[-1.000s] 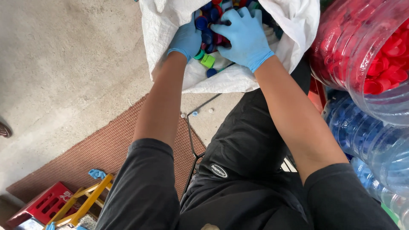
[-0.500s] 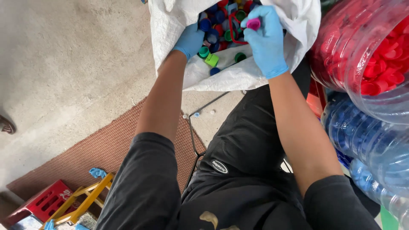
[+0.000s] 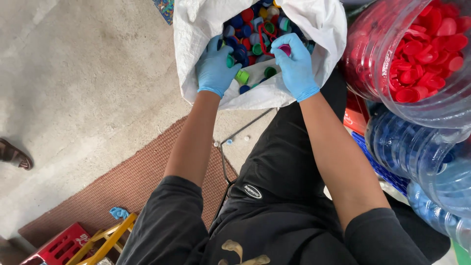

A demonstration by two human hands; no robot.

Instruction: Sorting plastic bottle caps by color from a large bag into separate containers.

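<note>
A white woven sack (image 3: pixel 321 29) lies open in front of me, filled with several plastic bottle caps (image 3: pixel 250 29) in blue, red, green and yellow. Both hands wear blue gloves and reach into it. My left hand (image 3: pixel 214 66) rests among the caps at the sack's left side, fingers curled over a green cap. My right hand (image 3: pixel 296 66) pinches a magenta cap (image 3: pixel 285 48) between thumb and fingers just above the pile.
A large clear jug of red caps (image 3: pixel 417 54) stands at the right, with clear jugs of blue caps (image 3: pixel 422 157) below it. A brown mat (image 3: pixel 122 191) lies on the concrete floor. A red crate (image 3: pixel 61 245) and yellow frame (image 3: pixel 105 240) sit bottom left. A sandalled foot (image 3: pixel 14 154) shows at the left edge.
My right hand has lifted out of the caps holding a magenta cap. My left hand has shifted slightly within the sack.
</note>
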